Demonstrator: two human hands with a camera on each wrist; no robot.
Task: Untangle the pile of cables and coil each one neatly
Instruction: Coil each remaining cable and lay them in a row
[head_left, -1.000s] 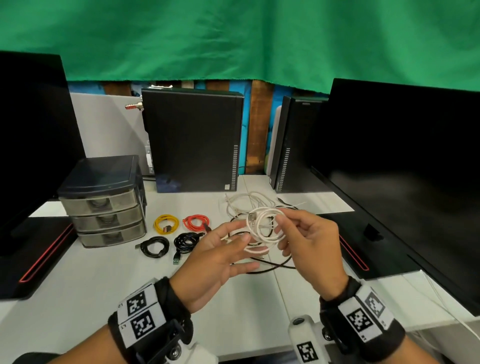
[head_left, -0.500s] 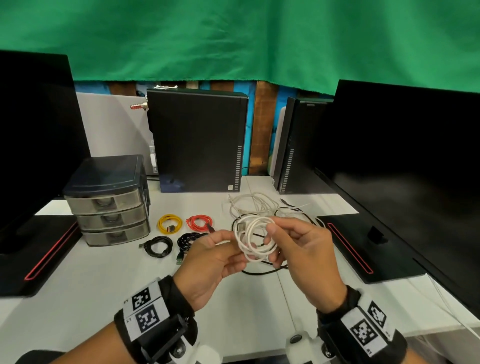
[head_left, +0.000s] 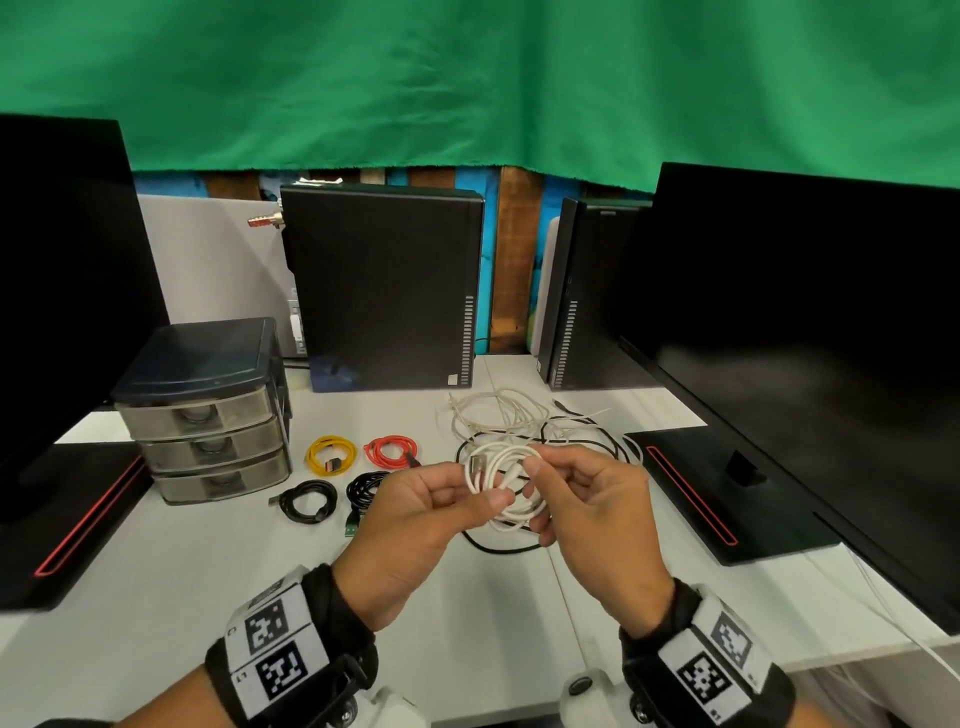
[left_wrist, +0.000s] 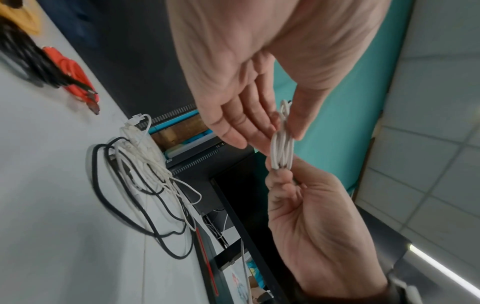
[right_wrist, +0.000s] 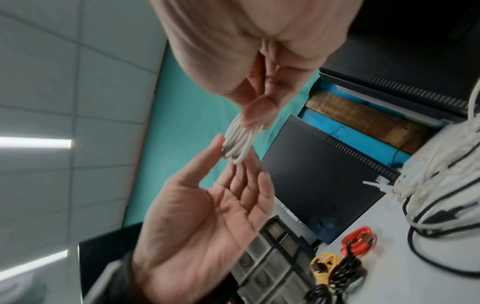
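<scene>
A white cable, wound into a small coil, hangs above the table between both hands. My left hand pinches the coil's left side between thumb and fingers; the left wrist view shows that pinch on the white coil. My right hand pinches its right side, with the white coil under the thumb. Behind the hands lies the tangled pile of white cables with a loose black cable. Coiled yellow, red and two black cables lie to the left.
A small drawer unit stands at the left. Two black computer towers stand at the back. A large monitor fills the right side and another monitor the left, their bases on the white table.
My left hand, open with spread fingers a second ago, has closed onto the white coil. Both hands have stayed above the table in front of the pile.
</scene>
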